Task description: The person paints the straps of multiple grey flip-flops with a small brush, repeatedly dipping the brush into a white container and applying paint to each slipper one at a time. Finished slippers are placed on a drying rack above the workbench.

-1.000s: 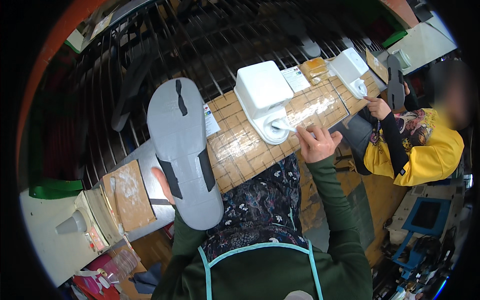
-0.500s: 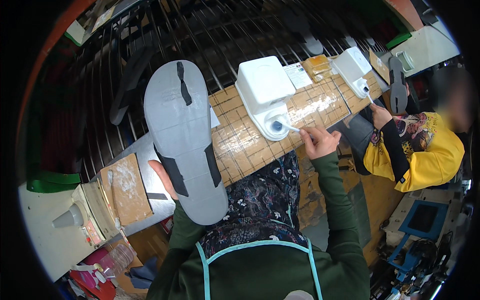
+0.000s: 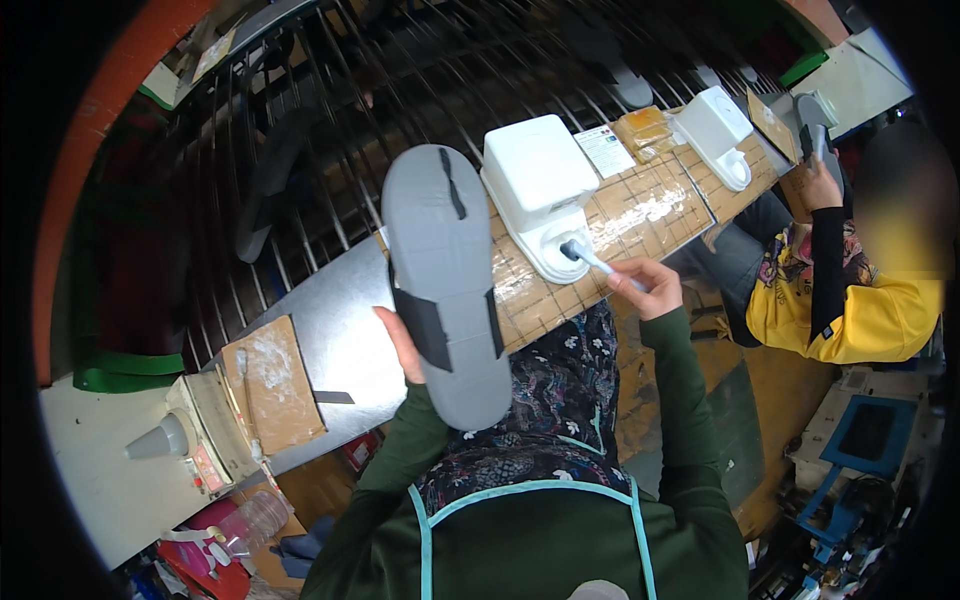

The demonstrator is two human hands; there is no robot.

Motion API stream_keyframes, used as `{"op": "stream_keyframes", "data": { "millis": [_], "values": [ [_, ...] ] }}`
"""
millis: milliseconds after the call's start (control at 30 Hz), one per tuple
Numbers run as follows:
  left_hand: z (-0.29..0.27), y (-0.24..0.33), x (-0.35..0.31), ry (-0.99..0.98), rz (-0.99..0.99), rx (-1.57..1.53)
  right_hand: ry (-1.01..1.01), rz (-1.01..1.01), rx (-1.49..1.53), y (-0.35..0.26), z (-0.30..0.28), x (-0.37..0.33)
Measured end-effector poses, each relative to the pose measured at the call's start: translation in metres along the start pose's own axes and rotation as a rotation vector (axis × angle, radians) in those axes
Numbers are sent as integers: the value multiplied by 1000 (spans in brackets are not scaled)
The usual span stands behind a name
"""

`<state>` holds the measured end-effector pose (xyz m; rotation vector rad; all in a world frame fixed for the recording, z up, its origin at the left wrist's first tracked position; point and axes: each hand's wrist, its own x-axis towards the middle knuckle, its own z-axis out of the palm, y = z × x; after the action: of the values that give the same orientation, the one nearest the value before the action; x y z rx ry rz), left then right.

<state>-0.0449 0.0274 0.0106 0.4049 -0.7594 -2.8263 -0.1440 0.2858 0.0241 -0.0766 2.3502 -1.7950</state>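
Near dispenser: white and boxy, on the counter (image 3: 640, 215); we see a dark brush tip in its front cup (image 3: 550, 268), liquid level unclear to us.
Far dispenser (image 3: 715, 130): white, similar; we cannot make out its cup's contents.
Grey sole (image 3: 445, 260): long, round-ended, black strip near the far end, black patches along both sides; raised, left of the near dispenser.
Left grip (image 3: 402, 345): holds the sole from beneath, fingers mostly hidden from us.
Right grip (image 3: 650, 288): pinched closed on the brush (image 3: 600, 263) handle.
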Motion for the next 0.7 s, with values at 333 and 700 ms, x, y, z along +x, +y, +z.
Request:
{"op": "stream_keyframes", "data": {
  "millis": [333, 700],
  "values": [
    [37, -19, 3, -242, 107, 184, 272, -673, -172, -87, 67, -30],
    [26, -21, -7, -368, 221, 417, 139, -582, 102, -92, 93, -10]
  ]
}}
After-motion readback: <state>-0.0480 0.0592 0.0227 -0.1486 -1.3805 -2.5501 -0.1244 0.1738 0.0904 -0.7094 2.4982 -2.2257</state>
